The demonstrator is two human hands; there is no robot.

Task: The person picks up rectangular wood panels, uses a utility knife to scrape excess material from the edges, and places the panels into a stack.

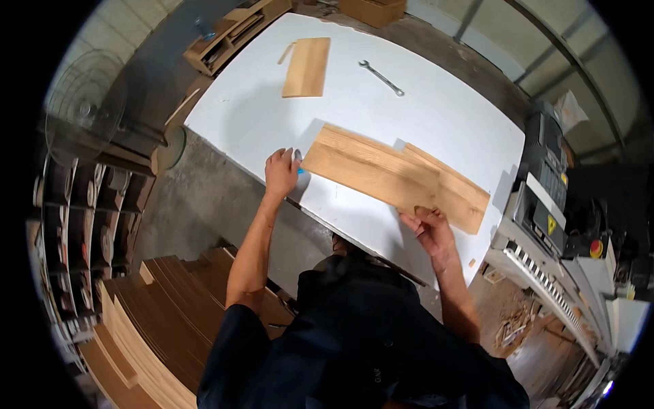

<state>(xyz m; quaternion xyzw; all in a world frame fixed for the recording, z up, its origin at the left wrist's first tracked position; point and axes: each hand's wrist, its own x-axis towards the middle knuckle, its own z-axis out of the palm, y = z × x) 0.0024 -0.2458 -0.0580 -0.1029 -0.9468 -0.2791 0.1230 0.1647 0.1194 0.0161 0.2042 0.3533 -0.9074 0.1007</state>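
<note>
A long wooden board (375,167) with light grain lies at an angle across the white tabletop. A second wooden board (470,198) lies partly beneath its right end. My right hand (434,233) is closed on the near edge of the long board, towards its right end, thumb and fingertips at the wood. Just off the board's left end, my left hand (281,174) curls around a small grey and blue object (298,163). The fingers cover most of that object, so its kind cannot be made out.
Farther back on the white table (238,123) lie a short wooden board (308,68) with a thin strip beside it, and a wrench (381,78). Stacked brown panels (177,307) stand at lower left, below a rack (88,238). A machine (545,218) borders the right side.
</note>
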